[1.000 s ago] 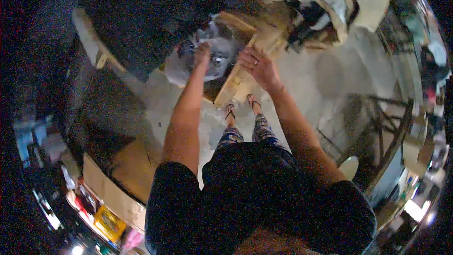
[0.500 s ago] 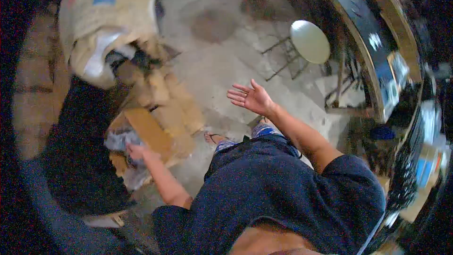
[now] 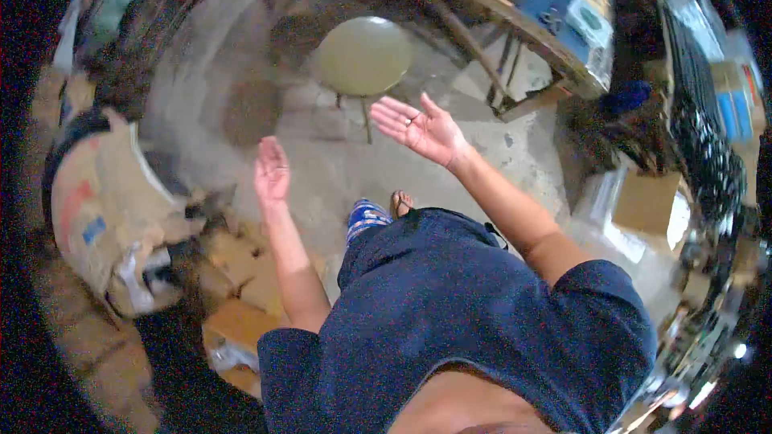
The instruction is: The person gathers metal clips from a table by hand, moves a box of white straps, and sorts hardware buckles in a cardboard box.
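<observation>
No text can be read: the red and blue marks on the cardboard box (image 3: 88, 209), left of the empty left hand (image 3: 272, 170), are too blurred.

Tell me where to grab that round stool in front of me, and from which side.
Grip the round stool by the rim of its seat, coming from the near edge that faces you. The seat is flat, level and bare, and the thin legs beneath are partly hidden. Both the left hand and the right hand are open and empty.
</observation>
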Demonstrator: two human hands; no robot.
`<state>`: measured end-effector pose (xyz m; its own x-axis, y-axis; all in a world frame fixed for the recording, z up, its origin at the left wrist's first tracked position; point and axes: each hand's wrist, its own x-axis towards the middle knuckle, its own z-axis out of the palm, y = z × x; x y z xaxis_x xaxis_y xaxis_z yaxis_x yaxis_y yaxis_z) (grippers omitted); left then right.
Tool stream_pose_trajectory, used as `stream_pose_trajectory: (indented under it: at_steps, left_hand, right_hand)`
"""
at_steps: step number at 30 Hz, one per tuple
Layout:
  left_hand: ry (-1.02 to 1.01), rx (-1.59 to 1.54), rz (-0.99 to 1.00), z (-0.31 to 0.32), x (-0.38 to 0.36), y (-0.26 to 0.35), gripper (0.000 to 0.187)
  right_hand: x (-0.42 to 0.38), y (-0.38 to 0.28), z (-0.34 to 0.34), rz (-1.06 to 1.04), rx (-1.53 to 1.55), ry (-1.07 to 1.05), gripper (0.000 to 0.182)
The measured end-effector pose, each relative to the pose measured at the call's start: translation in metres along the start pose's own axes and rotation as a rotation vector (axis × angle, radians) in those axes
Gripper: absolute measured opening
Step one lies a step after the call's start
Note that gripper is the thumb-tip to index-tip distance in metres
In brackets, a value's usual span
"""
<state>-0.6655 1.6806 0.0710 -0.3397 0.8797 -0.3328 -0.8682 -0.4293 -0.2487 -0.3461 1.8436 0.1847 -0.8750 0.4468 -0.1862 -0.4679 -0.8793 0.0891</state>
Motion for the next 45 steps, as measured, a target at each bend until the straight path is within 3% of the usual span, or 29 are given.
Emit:
stream_pose_trajectory:
  at_steps: [2, 4, 5, 7, 8, 9, 10, 11, 12, 14, 15, 17, 20, 22, 24, 26, 29, 36, 40, 45]
  left_hand:
    - [-0.048, 0.272, -0.329, 0.018, 0.022, -0.085, 0.033]
    - [-0.001, 0.639, -0.329, 0.024, 0.020, -0.124, 0.031]
    - [-0.014, 0.652, -0.362, 0.027, 0.026, -0.156, 0.031]
    - [-0.079, 1.553, -0.254, 0.038, 0.045, -0.226, 0.030]
    - [-0.100, 1.557, -0.268, 0.033, 0.048, -0.238, 0.030]
    - [-0.350, 1.924, -0.081, 0.030, 0.058, -0.254, 0.032]
    - [-0.627, 2.260, 0.149, 0.027, 0.076, -0.277, 0.036]
    - [-0.657, 2.322, 0.186, 0.024, 0.097, -0.296, 0.042]
    - [-0.642, 2.317, 0.177, 0.021, 0.118, -0.317, 0.053]
    - [-0.807, 2.389, 0.296, 0.026, 0.158, -0.350, 0.080]
    - [-0.818, 2.388, 0.302, 0.031, 0.181, -0.367, 0.080]
    - [-0.806, 2.498, 0.303, 0.043, 0.233, -0.403, 0.103]
    - [-0.775, 2.643, 0.366, 0.059, 0.311, -0.457, 0.112]
    - [-0.815, 2.681, 0.420, 0.064, 0.359, -0.486, 0.114]
    - [-0.837, 2.696, 0.432, 0.070, 0.405, -0.516, 0.116]
    - [-0.869, 2.773, 0.537, 0.069, 0.444, -0.537, 0.117]
    - [-0.820, 2.804, 0.525, 0.066, 0.481, -0.559, 0.117]
    - [-0.799, 2.761, 0.660, 0.070, 0.512, -0.581, 0.111]
    - [-0.781, 2.692, 0.624, 0.078, 0.511, -0.583, 0.109]
    - [-0.741, 2.718, 0.570, 0.087, 0.510, -0.585, 0.109]
  right_hand:
    - [-0.011, -0.023, -0.003, -0.046, -0.066, -0.052, 0.062]
    - [-0.028, -0.011, -0.011, -0.088, -0.187, -0.001, 0.059]
    - [-0.040, -0.024, -0.016, -0.127, -0.306, 0.084, 0.057]
    - [-0.062, -0.066, -0.026, -0.193, -0.415, 0.173, 0.055]
    - [-0.072, -0.070, -0.035, -0.289, -0.661, 0.325, 0.051]
    - [-0.081, -0.082, -0.042, -0.382, -0.898, 0.489, 0.048]
    - [-0.089, -0.105, -0.047, -0.402, -0.893, 0.493, 0.048]
    - [-0.093, -0.125, -0.052, -0.515, -0.985, 0.577, 0.046]
    - [-0.096, -0.143, -0.053, -0.629, -1.072, 0.661, 0.044]
    - [-0.098, -0.171, -0.051, -0.726, -1.145, 0.723, 0.044]
    - [-0.095, -0.186, -0.048, -0.816, -1.214, 0.790, 0.045]
    - [-0.084, -0.215, -0.048, -0.871, -1.287, 0.840, 0.045]
    - [-0.064, -0.263, -0.035, -0.893, -1.367, 0.942, 0.047]
    - [-0.048, -0.287, -0.019, -0.848, -1.611, 1.012, 0.046]
    - [-0.031, -0.316, 0.009, -0.802, -1.667, 1.016, 0.045]
    - [-0.019, -0.344, 0.022, -0.906, -1.866, 0.994, 0.044]
    - [0.003, -0.378, 0.024, -0.934, -1.846, 1.005, 0.046]
    - [0.076, -0.513, 0.023, -0.943, -2.335, 0.941, 0.060]
    - [0.136, -0.603, 0.014, -0.978, -2.560, 0.995, 0.065]
    - [0.208, -0.678, 0.011, -0.972, -2.650, 0.896, 0.065]
